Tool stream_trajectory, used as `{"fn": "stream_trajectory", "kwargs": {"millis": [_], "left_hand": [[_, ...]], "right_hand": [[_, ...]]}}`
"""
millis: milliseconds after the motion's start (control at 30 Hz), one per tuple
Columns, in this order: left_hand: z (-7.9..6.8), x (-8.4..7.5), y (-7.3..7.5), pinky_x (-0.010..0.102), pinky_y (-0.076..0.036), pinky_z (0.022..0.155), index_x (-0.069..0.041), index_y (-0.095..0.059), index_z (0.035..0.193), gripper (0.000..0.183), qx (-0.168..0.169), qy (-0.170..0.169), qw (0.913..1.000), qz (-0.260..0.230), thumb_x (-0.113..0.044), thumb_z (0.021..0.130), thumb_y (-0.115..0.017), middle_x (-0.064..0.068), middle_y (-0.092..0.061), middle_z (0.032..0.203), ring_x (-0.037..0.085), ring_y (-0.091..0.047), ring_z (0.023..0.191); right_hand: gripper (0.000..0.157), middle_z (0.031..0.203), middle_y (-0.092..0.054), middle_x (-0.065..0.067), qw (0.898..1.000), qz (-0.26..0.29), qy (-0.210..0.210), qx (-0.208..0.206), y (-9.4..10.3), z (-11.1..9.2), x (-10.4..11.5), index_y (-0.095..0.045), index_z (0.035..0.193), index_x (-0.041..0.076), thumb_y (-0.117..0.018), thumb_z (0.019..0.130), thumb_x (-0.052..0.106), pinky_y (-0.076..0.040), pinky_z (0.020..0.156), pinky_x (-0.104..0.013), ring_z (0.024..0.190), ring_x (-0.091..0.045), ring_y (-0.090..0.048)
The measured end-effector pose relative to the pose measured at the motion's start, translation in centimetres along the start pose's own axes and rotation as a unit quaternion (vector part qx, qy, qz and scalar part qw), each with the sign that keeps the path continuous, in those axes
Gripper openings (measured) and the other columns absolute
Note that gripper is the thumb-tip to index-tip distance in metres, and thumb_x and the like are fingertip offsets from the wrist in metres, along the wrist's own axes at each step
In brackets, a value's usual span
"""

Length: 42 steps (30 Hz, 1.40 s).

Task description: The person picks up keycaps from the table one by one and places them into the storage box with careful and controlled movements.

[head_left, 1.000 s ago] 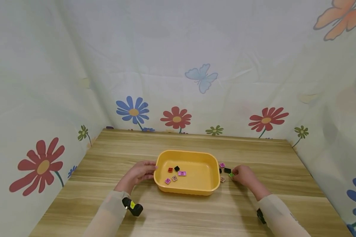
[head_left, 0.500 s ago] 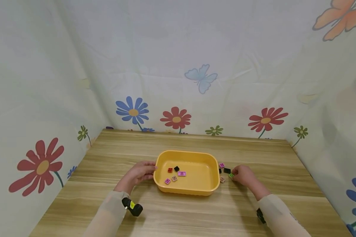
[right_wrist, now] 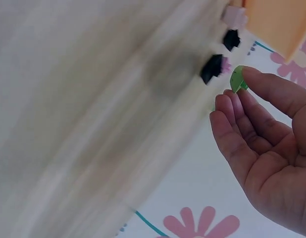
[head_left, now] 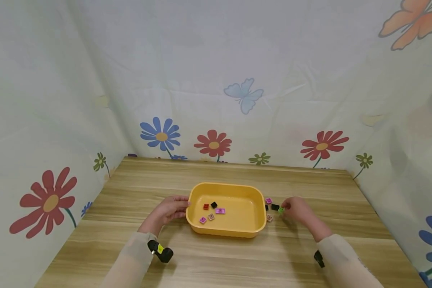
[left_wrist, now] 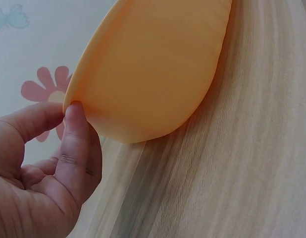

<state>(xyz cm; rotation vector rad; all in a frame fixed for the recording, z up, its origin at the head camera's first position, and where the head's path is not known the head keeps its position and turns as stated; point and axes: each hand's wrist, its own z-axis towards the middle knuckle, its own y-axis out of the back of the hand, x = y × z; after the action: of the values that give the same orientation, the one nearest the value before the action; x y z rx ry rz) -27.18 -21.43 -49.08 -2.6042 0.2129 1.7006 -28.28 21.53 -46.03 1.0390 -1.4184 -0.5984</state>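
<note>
In the head view my left hand (head_left: 168, 210) is at the left end of a yellow plastic tray (head_left: 227, 231). Its thumb and fingers pinch the tray's rim, plain in the left wrist view. My right hand (head_left: 299, 211), to the right of the tray, pinches a small green toy brick (right_wrist: 237, 79) between thumb and index finger. Close by on the table lie a black brick (head_left: 275, 207), a pink brick (head_left: 269, 201), a tan brick (head_left: 269, 218) and another black brick (head_left: 267, 208), partly hidden by the tray.
Inside the tray lie a red brick (head_left: 206, 207), a black brick (head_left: 214, 205), a long pink brick (head_left: 220, 211), a small pink brick (head_left: 203, 220) and a tan brick (head_left: 211, 217). Flower-printed cloth (head_left: 187, 80) surrounds the wooden table (head_left: 216, 260) at the back and sides.
My right hand has risen slightly with the green brick, which is now a little higher in the head view. My left hand and the tray stay put.
</note>
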Motion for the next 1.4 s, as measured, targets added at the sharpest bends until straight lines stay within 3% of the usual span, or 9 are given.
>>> {"fn": "stream_trajectory", "kwargs": {"millis": [333,500,733,967,1400], "left_hand": [[0.0,0.0,0.1,0.02,-0.06,0.068,0.012,-0.053,0.137,0.043,0.003,-0.007,1.0,0.001,-0.007,0.1,-0.062,0.01,-0.074,0.104,0.009,-0.067,0.077],[0.1,0.1,0.1,0.019,-0.06,0.067,0.012,-0.053,0.137,0.043,0.003,-0.006,1.0,-0.002,-0.007,0.099,-0.062,0.008,-0.075,0.101,0.008,-0.067,0.076],[0.2,0.2,0.2,0.019,-0.06,0.067,0.013,-0.053,0.137,0.043,0.009,-0.009,0.9999,-0.006,-0.007,0.1,-0.062,0.009,-0.075,0.102,0.008,-0.068,0.076],[0.3,0.2,0.2,0.02,-0.061,0.067,0.012,-0.053,0.137,0.044,0.003,-0.003,1.0,-0.005,-0.008,0.1,-0.063,0.013,-0.075,0.108,0.009,-0.069,0.077],[0.3,0.2,0.1,0.018,-0.06,0.066,0.012,-0.053,0.137,0.043,0.005,-0.002,1.0,-0.005,-0.007,0.099,-0.062,0.006,-0.073,0.098,0.009,-0.066,0.075]], "right_hand": [[0.021,0.091,-0.071,-0.018,0.999,-0.001,0.044,0.005,1.9,0.2,1.5,-0.071,0.105,-0.012,-0.07,0.086,-0.003,-0.055,0.07,-0.034,0.08,-0.019,-0.061],[0.02,0.094,-0.072,-0.02,0.997,-0.01,0.074,0.005,2.7,0.3,2.3,-0.071,0.106,-0.011,-0.07,0.088,-0.002,-0.056,0.071,-0.036,0.08,-0.02,-0.061],[0.021,0.098,-0.073,-0.021,0.996,-0.01,0.085,0.019,3.7,0.7,3.6,-0.07,0.108,-0.011,-0.07,0.089,-0.001,-0.06,0.078,-0.04,0.085,-0.023,-0.065],[0.021,0.093,-0.071,-0.019,0.994,-0.001,0.102,0.034,4.3,1.4,4.5,-0.07,0.108,-0.012,-0.069,0.09,-0.001,-0.055,0.073,-0.034,0.078,-0.019,-0.056],[0.017,0.091,-0.071,-0.016,0.992,-0.008,0.123,0.039,5.4,1.9,6.5,-0.072,0.104,-0.007,-0.071,0.09,0.001,-0.057,0.074,-0.035,0.08,-0.019,-0.06]]}}
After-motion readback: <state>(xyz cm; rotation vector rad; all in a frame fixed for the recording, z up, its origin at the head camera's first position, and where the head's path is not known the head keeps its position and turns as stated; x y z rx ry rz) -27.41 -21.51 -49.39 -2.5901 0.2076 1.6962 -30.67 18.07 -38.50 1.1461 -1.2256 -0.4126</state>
